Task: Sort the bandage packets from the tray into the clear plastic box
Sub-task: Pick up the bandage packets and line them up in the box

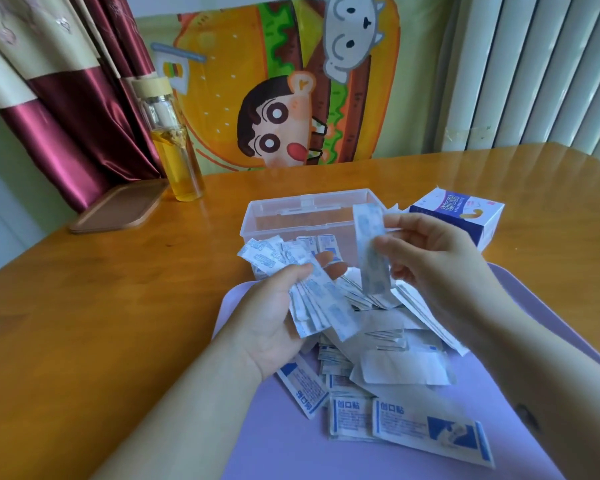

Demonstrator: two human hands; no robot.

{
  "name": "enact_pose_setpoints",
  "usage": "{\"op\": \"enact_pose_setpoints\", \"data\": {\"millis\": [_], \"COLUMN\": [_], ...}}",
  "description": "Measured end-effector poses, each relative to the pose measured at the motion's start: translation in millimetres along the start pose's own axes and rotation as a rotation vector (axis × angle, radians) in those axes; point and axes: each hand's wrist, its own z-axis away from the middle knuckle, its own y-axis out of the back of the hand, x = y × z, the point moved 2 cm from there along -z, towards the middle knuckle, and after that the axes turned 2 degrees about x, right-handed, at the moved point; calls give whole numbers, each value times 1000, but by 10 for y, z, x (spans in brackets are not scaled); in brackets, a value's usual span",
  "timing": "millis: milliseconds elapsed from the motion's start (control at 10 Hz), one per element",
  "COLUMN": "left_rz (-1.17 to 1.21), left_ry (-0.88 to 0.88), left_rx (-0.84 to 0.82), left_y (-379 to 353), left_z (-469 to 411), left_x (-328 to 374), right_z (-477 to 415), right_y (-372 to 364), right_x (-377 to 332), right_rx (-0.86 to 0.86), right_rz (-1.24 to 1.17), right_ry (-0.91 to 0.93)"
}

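So the left hand (274,317) is curled shut around a fanned bunch of slim white-and-blue bandage packets (312,299), over the lilac plastic tray (291,445). The right hand (437,258) pinches one long paper packet (371,251) upright, long axis near vertical, right in front of the clear plastic box (278,216). I'd say it's the nearer hand to drop in.

The clear plastic box (257,216) stands open-topped beyond the tray's (520,299) far edge; a bandage carton (465,216) crowds its right side, while a glass bottle (174,143) stands well left near the desk's (84,306) far edge.
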Motion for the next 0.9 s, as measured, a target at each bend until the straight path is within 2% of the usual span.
{"op": "enact_pose_setpoints", "data": {"millis": [100,200,300,400,500,600,700,900], "left_rz": [39,41,68,51,45,25,-195,-346], "left_ry": [62,96,96,90,84,127,132,76], "left_rx": [-63,-157,-181,-127,-53,-67,-111,-184], "left_y": [-41,-114,-139,-121,-97,-91,-102,-131], "left_z": [14,41,57,46,52,81,107,146], "left_x": [-21,-60,-70,-90,-63,-60,-99,-51], "right_z": [99,185,208,190,178,257,323,344], "right_y": [-140,-261,-283,-236,-157,-211,-288,-269], "right_x": [-14,-17,2,24,-4,15,-5,-45], "right_rx": [-157,-184,-151,-122,-340,-550,-596,-567], "right_rz": [32,196,406,598,510,694,883,838], "right_ry": [-40,0,95,240,262,409,446,496]}}
